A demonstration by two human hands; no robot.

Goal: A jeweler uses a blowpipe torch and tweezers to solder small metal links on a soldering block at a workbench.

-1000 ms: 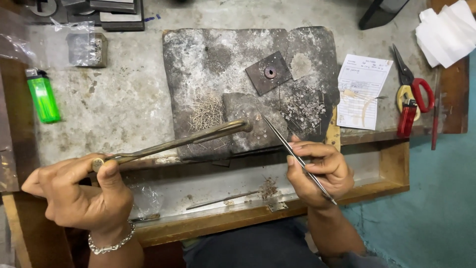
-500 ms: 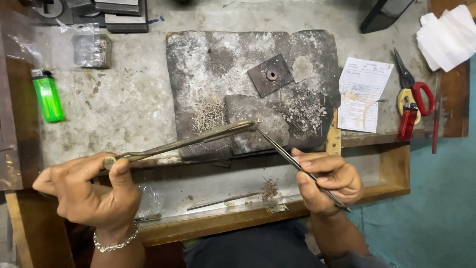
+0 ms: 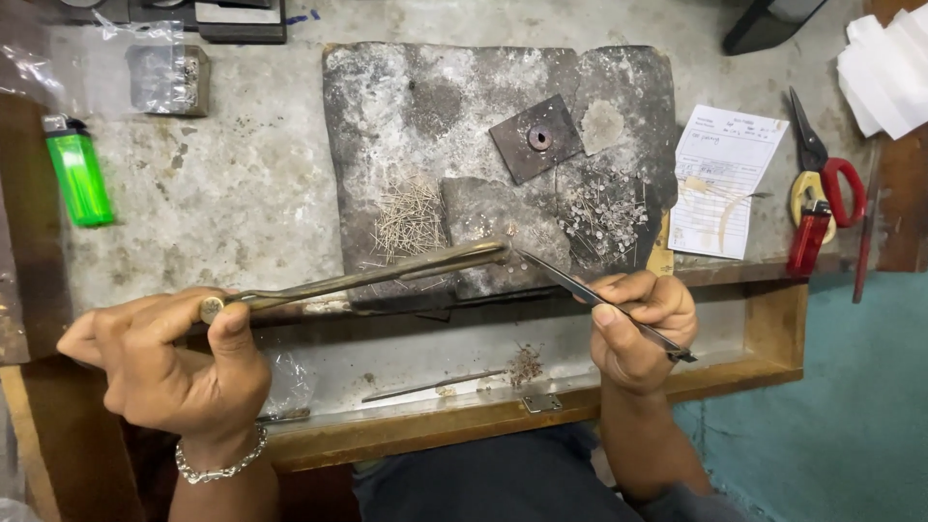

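While the left hand (image 3: 174, 367) is gripping a long brass blowpipe (image 3: 367, 275) and the right hand (image 3: 643, 324) is pinching slim tweezers (image 3: 599, 300) closed, both tips are meeting over the charred soldering block (image 3: 425, 116). Whatever sits between the tips is too small to see. Any tremor is likely risking a dropped piece among the loose wire bits (image 3: 411, 217).

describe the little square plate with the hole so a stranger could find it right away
Start at the big charred grey slab in the middle of the bench. Near its upper right lies a small dark square plate, turned cornerwise. Unlike the pin piles below, it is flat with one round centre hole.
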